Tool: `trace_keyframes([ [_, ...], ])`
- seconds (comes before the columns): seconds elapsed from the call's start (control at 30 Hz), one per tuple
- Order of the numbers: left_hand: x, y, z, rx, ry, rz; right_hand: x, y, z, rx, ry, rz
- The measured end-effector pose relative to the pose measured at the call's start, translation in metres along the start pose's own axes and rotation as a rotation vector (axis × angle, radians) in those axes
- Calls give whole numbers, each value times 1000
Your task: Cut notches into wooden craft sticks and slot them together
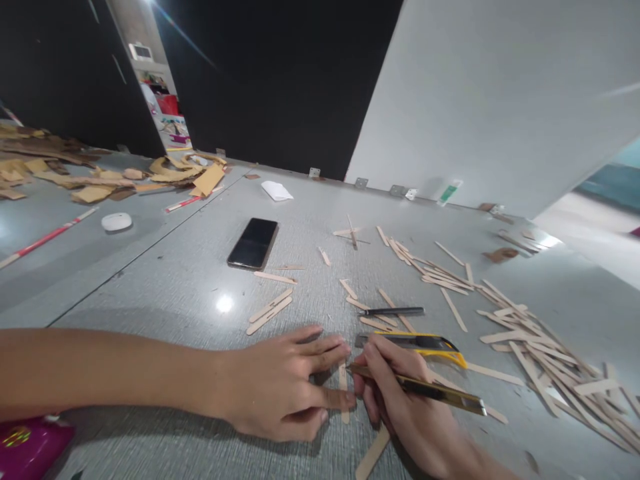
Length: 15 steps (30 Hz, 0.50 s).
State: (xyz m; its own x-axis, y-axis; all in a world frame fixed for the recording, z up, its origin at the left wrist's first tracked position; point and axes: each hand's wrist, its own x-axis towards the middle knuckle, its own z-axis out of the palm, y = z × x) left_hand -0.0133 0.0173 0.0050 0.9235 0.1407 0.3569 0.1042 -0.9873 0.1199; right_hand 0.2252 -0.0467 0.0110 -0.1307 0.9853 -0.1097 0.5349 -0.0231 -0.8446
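My left hand [285,387] lies on the grey table [165,293], fingers spread and pressing down a wooden craft stick [343,387] that lies under its fingertips. My right hand [400,400] is closed around a slim gold utility knife [425,388], held like a pen, its tip touching the stick close to my left fingers. A yellow utility knife [425,343] lies just behind my right hand. A black pen [393,311] rests a little farther back.
Several loose craft sticks [530,340] are scattered and piled at the right. A black phone [253,243] lies mid-table, a white folded paper [277,191] behind it. Cardboard scraps [90,177] are heaped at the far left. A magenta object [30,443] sits at the lower left corner.
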Motion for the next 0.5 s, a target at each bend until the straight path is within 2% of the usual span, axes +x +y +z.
trace_keyframes([
  [0.23, -1, 3, 3, 22, 5, 0, -1, -7, -3, -190, 1, -73],
  [0.37, -2, 7, 7, 66, 26, -9, -1, -6, -3, -398, 37, -260],
  [0.5, -1, 9, 9, 101, 44, -2, -6, 11, -6, -631, 86, -494],
])
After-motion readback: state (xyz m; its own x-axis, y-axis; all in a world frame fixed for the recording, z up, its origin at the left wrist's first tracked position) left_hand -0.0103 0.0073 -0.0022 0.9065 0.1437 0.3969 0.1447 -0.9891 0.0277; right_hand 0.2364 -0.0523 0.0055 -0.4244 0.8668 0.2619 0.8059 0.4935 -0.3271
